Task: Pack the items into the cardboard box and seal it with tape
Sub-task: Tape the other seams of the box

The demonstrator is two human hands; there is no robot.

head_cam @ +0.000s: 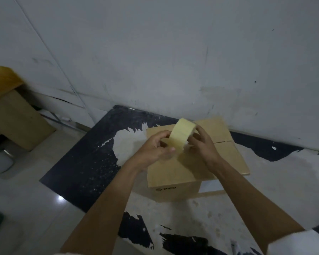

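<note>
A pale yellow roll of packing tape (180, 138) is held between both hands above the closed brown cardboard box (225, 162). It is pinched by the left hand (153, 151), and the right hand (203, 144) is curled round its far side. The box's flap seam (222, 142) lies just beyond, running left to right.

Scuffed grey wall (173, 52); pale tiled floor (26, 199); worn black table (85, 162).

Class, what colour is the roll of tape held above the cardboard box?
Pale yellow: the roll of tape shows best in the head view, above the brown cardboard box.
</note>
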